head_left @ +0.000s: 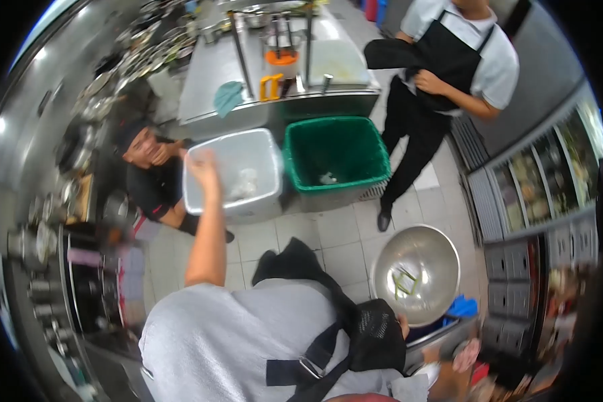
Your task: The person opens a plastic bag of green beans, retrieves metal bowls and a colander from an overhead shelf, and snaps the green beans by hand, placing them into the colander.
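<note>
My left arm reaches out over a white plastic bin [269,194], and my left hand [202,166] is above its left rim. Motion smears its fingers, so I cannot make out anything in them. Clear plastic or similar pale waste [245,183] lies inside that bin. On my right, a large steel mixing bowl [435,268] holds several green vegetable pieces [405,281]. My right hand [403,326] grips the bowl's near-left rim; most of it is hidden behind the black cap or bag-like item [376,331] at my side.
A green-lined bin [335,181] stands beside the white one, against a steel counter [201,80]. One person in black [147,167] crouches at left; another in a black apron [449,60] stands at right. Shelves of pans line the left; a glass-front fridge [543,174] is at right.
</note>
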The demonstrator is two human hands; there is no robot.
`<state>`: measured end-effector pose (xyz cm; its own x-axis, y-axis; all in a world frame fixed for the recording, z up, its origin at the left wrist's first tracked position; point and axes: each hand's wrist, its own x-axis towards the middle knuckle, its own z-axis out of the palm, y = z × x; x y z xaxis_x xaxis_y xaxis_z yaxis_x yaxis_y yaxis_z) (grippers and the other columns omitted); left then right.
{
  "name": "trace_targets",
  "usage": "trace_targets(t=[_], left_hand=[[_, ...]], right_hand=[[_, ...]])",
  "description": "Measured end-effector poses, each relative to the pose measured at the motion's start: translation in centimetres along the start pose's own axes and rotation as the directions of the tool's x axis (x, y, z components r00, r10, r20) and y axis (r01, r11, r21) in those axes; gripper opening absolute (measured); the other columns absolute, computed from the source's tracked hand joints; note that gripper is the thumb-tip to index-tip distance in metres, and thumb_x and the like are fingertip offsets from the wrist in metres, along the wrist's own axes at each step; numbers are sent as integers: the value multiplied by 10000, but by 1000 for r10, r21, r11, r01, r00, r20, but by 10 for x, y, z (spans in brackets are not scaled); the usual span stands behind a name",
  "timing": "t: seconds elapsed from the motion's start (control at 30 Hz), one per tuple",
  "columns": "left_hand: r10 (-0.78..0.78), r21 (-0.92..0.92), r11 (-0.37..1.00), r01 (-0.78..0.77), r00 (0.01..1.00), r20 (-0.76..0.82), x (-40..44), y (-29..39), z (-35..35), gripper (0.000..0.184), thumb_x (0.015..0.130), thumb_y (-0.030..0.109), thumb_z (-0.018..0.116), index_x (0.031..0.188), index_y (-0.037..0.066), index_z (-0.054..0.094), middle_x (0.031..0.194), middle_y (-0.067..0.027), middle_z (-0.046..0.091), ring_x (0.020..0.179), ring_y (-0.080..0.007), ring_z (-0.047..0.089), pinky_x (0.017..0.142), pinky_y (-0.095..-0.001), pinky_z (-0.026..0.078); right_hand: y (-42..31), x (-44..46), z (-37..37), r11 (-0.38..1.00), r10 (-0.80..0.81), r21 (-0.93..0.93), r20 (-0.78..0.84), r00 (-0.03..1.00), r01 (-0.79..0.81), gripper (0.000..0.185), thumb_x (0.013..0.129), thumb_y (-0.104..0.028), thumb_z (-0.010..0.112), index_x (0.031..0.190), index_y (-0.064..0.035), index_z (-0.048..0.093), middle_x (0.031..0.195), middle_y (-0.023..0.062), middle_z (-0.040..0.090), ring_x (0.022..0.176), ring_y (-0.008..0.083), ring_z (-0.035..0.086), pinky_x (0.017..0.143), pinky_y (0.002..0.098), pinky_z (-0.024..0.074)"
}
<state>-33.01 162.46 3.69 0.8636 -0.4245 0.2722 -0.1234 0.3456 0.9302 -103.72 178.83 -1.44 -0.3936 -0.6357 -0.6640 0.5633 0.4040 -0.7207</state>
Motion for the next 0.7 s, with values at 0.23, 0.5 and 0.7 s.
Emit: trace_targets(t=[0.23,0.5,0.7], left_hand=[[423,343,857,-384,905,-45,18,101,6,720,925,70,724,1543,39,354,1035,-70,653,928,-124,610,842,-257,497],[-796,-187,590,785,604,24,-178,-143,236,1027,903,73,730,1621,120,-2,1105,-127,670,813,-182,644,666,-321,531],[-182,267,939,218,971,-155,-96,-155,276,908,932,103,720,1616,50,125,996,-105,659,852,-149,637,732,-277,535]], right_hand=[[-130,142,-14,989,51,-143,7,999,-49,472,907,-158,578,1249,160,511,1171,259,650,850,282,673,710,355,591],[-271,238,-33,990,52,-128,-52,997,-58,486,906,-154,570,1266,164,497,1182,263,649,831,273,668,706,345,591],[-342,332,-26,990,125,-54,-96,988,-130,497,906,-151,565,1279,168,487,1190,266,649,817,267,664,703,338,591]])
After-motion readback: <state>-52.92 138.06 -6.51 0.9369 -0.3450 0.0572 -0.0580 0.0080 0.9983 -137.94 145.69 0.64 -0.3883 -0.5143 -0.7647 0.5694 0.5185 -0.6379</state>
